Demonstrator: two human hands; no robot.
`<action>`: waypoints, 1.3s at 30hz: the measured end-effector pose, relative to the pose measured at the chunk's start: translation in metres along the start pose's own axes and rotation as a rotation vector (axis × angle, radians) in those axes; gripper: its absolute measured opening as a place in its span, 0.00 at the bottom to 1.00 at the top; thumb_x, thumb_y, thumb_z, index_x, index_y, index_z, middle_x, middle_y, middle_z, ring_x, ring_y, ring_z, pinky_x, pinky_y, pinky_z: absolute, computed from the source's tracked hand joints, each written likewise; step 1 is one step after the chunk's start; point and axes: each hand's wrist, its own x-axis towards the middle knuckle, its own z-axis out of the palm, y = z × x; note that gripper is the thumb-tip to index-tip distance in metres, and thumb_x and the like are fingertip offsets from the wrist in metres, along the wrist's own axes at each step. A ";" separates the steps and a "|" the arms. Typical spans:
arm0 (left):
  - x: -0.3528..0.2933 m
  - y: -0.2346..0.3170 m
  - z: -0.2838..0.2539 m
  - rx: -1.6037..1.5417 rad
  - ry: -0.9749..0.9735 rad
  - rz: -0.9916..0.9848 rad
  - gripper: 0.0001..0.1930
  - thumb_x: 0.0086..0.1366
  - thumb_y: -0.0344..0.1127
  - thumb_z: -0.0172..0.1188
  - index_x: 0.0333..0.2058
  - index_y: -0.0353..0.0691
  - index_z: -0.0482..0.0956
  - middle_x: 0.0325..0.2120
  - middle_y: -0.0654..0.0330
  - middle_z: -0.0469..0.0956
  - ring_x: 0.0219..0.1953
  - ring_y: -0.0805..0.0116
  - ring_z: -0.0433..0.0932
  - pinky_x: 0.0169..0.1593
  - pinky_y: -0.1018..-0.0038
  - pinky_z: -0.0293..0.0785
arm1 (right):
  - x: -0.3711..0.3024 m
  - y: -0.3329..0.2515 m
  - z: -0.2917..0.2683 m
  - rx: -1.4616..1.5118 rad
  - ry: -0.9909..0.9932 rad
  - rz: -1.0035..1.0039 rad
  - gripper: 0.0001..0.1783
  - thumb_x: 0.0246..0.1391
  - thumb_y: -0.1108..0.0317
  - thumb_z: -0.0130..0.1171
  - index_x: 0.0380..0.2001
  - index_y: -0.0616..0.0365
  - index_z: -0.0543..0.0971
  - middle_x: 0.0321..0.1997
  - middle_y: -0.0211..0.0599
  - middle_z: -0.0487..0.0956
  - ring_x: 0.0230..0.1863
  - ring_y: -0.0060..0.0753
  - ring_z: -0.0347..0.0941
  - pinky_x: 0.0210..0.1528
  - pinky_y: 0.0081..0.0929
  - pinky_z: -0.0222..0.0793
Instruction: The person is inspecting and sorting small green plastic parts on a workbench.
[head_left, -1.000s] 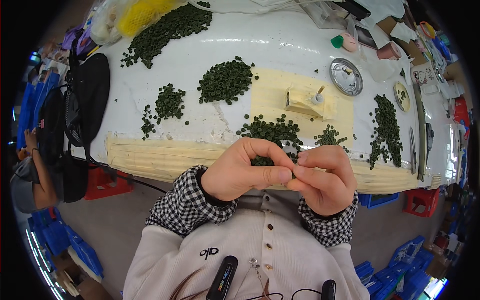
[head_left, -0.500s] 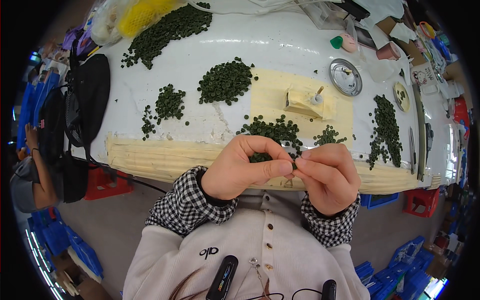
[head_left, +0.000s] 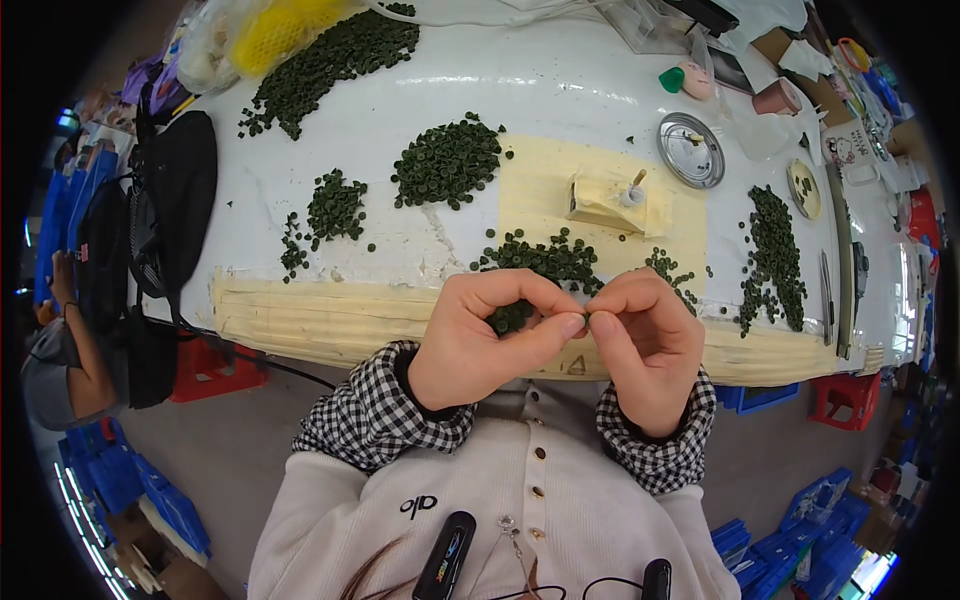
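Small green ring [head_left: 586,316] between both hands' fingertips [head_left: 570,325].

A round metal tin [head_left: 691,150] sits on the white counter [head_left: 560,90] well beyond the grips and to their right, near a small taped block [head_left: 605,198] on a yellow sheet [head_left: 530,190]. Far left of them a black bag [head_left: 170,210] hangs over the counter's edge, with red stools [head_left: 215,370] on the floor beneath.

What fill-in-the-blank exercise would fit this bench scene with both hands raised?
1. The left hand and right hand meet at the ____.
2. The small rings piled on the white table are ____ in colour.
3. The cuffs at both wrists show a black and white ____ pattern.

Missing words: fingertips; green; checked
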 end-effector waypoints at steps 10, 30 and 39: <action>-0.002 0.001 0.002 0.021 0.082 -0.062 0.05 0.56 0.26 0.59 0.32 0.31 0.78 0.25 0.67 0.76 0.27 0.84 0.67 0.32 0.85 0.65 | -0.002 0.003 0.004 -0.048 0.022 -0.034 0.08 0.47 0.83 0.54 0.33 0.67 0.75 0.34 0.37 0.74 0.33 0.23 0.73 0.36 0.17 0.69; -0.002 0.001 0.002 0.035 0.065 -0.035 0.03 0.56 0.25 0.59 0.29 0.32 0.76 0.24 0.67 0.75 0.26 0.85 0.65 0.30 0.85 0.64 | -0.004 0.000 0.008 0.054 0.023 0.071 0.07 0.48 0.82 0.55 0.33 0.66 0.75 0.33 0.35 0.74 0.34 0.22 0.75 0.38 0.16 0.68; -0.001 0.007 -0.003 -0.072 0.221 -0.169 0.02 0.57 0.26 0.59 0.27 0.34 0.76 0.21 0.67 0.75 0.25 0.84 0.69 0.31 0.85 0.65 | 0.004 -0.008 -0.019 -0.139 0.214 -0.058 0.08 0.53 0.79 0.54 0.37 0.68 0.74 0.36 0.36 0.75 0.37 0.19 0.71 0.40 0.16 0.67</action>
